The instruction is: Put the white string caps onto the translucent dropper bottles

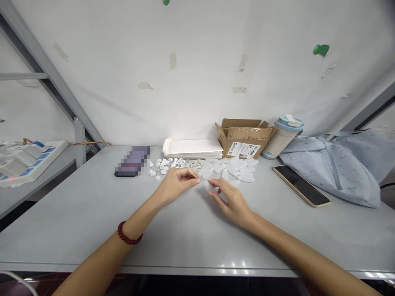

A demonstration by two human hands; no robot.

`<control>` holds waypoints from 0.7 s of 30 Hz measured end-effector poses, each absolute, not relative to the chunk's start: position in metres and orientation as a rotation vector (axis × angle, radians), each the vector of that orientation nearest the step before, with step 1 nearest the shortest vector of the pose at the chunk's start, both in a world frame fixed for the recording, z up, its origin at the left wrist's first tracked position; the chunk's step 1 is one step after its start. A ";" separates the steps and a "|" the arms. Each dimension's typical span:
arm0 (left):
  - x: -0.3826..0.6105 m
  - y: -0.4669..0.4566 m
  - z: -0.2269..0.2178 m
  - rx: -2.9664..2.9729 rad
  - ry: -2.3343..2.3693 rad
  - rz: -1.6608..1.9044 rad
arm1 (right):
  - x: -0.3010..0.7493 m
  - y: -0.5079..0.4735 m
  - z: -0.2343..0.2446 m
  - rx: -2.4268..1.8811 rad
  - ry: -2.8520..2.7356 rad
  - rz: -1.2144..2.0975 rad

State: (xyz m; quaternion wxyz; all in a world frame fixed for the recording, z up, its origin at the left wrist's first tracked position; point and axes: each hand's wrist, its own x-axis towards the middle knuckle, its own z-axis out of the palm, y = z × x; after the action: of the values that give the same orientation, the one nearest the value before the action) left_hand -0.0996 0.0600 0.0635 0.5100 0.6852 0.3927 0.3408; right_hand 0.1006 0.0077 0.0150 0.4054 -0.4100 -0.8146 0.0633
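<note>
My left hand (179, 184) is closed in a pinch above the grey table, thumb and fingertips together; what is between them is too small to make out. Close to its right, my right hand (231, 201) grips a translucent plastic piece (209, 187) between thumb and fingers, its tip pointing toward the left hand. Behind the hands lie small white caps (163, 164), a heap of small off-white loop-like parts (197, 165) and a pile of translucent tube-like plastic pieces (236, 167). The two hands are a short gap apart.
At the back stand a stack of white envelopes (194, 147), an open cardboard box (243, 142) and a blue-lidded tumbler (280, 137). A phone (300, 185) and a grey-blue cloth bag (333, 172) lie right. A partly pixelated dark phone-like object (132, 161) lies left.
</note>
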 end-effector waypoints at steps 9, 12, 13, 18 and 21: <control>-0.095 0.054 0.062 1.815 0.857 0.746 | 0.096 0.001 0.013 -1.027 -2.031 0.236; -0.097 0.055 0.062 1.800 0.840 0.739 | 0.095 0.000 0.013 -1.027 -2.030 0.250; -0.097 0.055 0.063 1.796 0.837 0.728 | 0.095 0.000 0.013 -1.029 -2.032 0.250; -0.097 0.053 0.068 1.811 0.865 0.672 | 0.095 0.000 0.013 -1.042 -2.032 0.249; -0.096 0.052 0.068 1.822 0.889 0.678 | 0.094 -0.001 0.013 -1.035 -2.027 0.260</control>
State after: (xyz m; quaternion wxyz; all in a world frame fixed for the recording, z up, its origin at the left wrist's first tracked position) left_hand -0.0965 0.0521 0.0684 0.4813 0.7472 0.3645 0.2779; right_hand 0.0939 -0.0006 0.0132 0.4129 -0.4116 -0.8059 0.1034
